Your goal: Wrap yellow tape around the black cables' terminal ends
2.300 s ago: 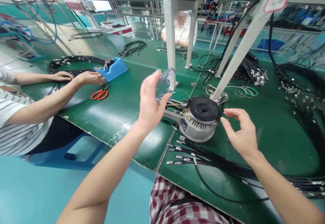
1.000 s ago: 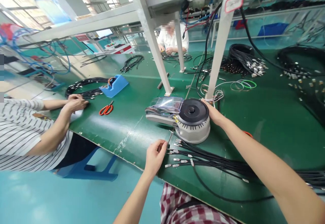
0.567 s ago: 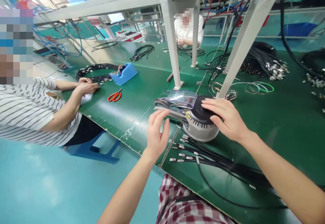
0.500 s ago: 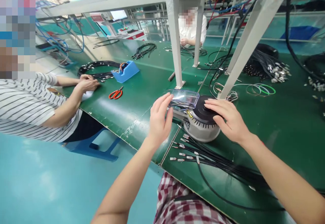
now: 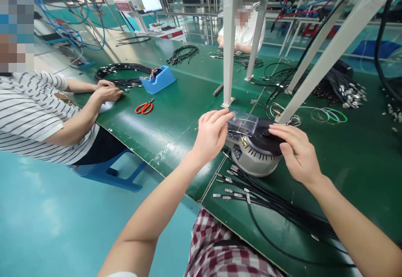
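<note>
A grey tape dispenser machine (image 5: pixel 251 159) with a black round top (image 5: pixel 266 138) and a clear plastic cover (image 5: pixel 243 122) sits on the green bench in front of me. My left hand (image 5: pixel 212 136) rests against the left end of the clear cover, fingers curled over it. My right hand (image 5: pixel 297 153) lies on the right side of the black top with its fingers stretched out. A bundle of black cables with metal ends (image 5: pixel 251 193) lies just in front of the machine.
A person in a striped shirt (image 5: pixel 37 109) works at the bench on the left, near red scissors (image 5: pixel 145 107) and a blue tape holder (image 5: pixel 158 79). Another person (image 5: pixel 243 29) sits at the far side. White frame legs (image 5: pixel 228 42) and cable coils (image 5: pixel 342 86) stand behind the machine.
My left hand rose from the cable ends at the bench edge to the clear cover. My right hand moved from behind the machine onto its black top. The view shifted left.
</note>
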Tool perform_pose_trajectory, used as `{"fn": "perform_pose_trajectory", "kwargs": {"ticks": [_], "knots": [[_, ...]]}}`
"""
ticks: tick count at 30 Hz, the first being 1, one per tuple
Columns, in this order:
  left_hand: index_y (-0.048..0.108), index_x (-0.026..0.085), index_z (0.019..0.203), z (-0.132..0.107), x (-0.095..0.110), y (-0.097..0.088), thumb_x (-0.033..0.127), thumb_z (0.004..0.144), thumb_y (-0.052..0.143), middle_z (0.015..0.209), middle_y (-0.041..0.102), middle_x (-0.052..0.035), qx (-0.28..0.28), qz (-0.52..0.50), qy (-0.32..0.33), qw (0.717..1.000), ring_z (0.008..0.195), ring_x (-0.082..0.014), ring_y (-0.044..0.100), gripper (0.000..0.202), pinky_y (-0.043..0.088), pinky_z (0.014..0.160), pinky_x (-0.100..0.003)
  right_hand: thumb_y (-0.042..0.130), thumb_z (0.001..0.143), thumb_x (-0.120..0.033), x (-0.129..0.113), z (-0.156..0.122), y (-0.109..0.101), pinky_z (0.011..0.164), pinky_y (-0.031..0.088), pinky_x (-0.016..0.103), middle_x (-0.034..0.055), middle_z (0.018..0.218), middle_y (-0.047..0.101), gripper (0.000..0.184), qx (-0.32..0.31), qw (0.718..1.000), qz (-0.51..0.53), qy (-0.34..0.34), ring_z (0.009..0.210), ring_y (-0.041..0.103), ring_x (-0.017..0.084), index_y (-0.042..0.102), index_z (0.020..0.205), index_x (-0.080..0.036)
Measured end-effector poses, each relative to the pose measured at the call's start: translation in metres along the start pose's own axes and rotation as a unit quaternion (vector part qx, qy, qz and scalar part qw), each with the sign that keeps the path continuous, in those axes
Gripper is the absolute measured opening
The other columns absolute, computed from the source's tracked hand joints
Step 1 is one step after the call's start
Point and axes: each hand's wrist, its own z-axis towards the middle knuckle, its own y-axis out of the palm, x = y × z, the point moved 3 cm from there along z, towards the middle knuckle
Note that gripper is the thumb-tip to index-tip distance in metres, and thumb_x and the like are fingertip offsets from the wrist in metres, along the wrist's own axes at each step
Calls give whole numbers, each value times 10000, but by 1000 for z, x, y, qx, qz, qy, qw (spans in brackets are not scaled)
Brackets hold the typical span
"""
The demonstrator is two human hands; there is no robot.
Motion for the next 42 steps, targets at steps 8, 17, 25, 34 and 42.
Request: {"fn": "perform_pose_trajectory", "kwargs": {"ticks": [8,17,25,34,42], "knots": [[679,215,1152,11,-3,-9,167,1016,449,1254,678,-57,7,-47,10,999,1220,-217,576,272,423,1076,-448,451,1032,-317,-8,1,-8,1134,388,538,48,1333,660,322,18,1000,-14,9,1275,580,281,641,1291,-295],[689,216,1007,-23,2,-28,245,998,535,1012,703,-33,141,-107,-77,981,1022,-185,634,156,518,934,-373,539,994,-274,-12,-18,-17,1087,438,552,58,1257,692,272,67,997,-11,34,1221,614,296,679,1226,-295],[716,195,899,-82,-27,-9,350,994,541,796,659,-25,133,-149,-234,952,763,-165,605,252,477,739,-293,600,958,-223,-18,-32,-18,1054,464,569,59,1211,708,259,97,994,-11,41,1166,640,298,701,1183,-304],[686,160,671,-121,-88,18,472,949,550,498,418,26,170,-247,-379,876,496,-109,389,439,328,527,-255,716,894,-229,-36,-29,-7,960,481,499,42,1141,720,256,100,994,-43,23,1053,671,281,695,1134,-314],[686,153,679,-123,-101,20,501,923,557,501,439,23,176,-274,-402,856,484,-98,392,445,317,507,-237,778,850,-452,-59,-18,23,860,392,447,33,1017,692,335,69,979,-188,-19,922,637,256,663,1138,-324]]}}
